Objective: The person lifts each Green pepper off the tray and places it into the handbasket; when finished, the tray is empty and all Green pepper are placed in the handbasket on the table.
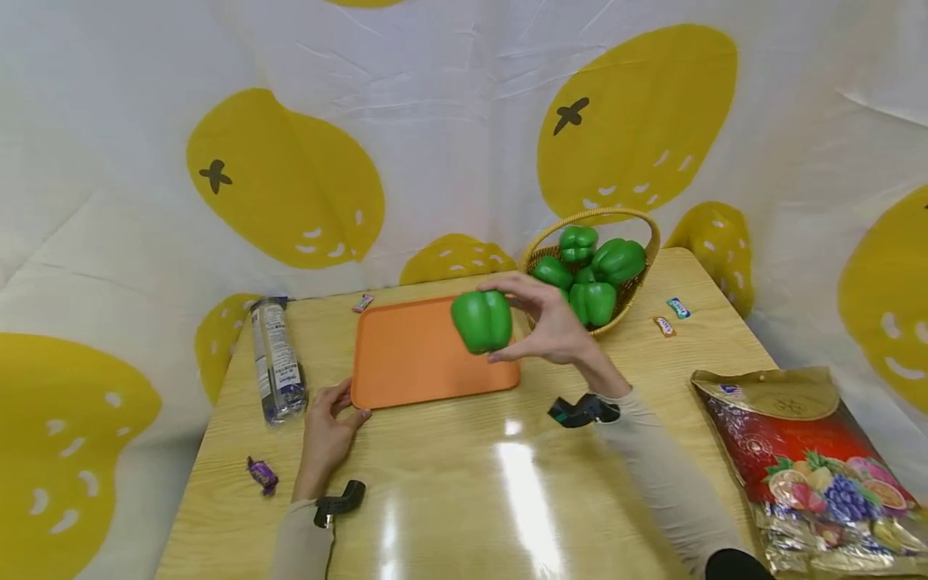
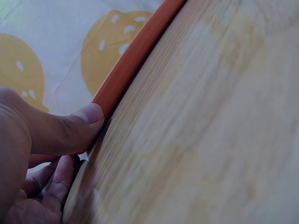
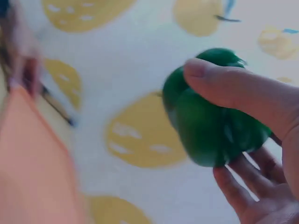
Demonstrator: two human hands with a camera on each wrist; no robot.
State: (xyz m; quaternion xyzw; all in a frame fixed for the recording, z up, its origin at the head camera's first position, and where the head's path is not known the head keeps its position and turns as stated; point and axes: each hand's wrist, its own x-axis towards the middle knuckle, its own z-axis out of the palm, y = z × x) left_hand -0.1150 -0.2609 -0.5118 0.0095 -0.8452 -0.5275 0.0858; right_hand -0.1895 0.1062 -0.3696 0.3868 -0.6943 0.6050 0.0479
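Observation:
My right hand [image 1: 549, 322] holds a green bell pepper [image 1: 482, 321] above the right part of an orange tray [image 1: 413, 354]. In the right wrist view, the thumb lies across one side of the bell pepper [image 3: 205, 121] and the fingers support its other side. At the tray's near left corner, my left hand [image 1: 328, 431] grips the edge. The left wrist view shows its thumb against the orange rim [image 2: 124, 70], with the fingers curled at the corner, partly hidden. Behind the right hand, a wicker basket [image 1: 641, 286] contains several more green bell peppers [image 1: 619, 261].
A clear-and-dark plastic package [image 1: 277, 358] lies left of the tray. Small wrapped candies lie about: a purple one [image 1: 263, 475], a pink one [image 1: 363, 303], an orange one [image 1: 664, 326] and a teal one [image 1: 678, 308]. A large red-and-gold bag [image 1: 805, 459] occupies the table's right side.

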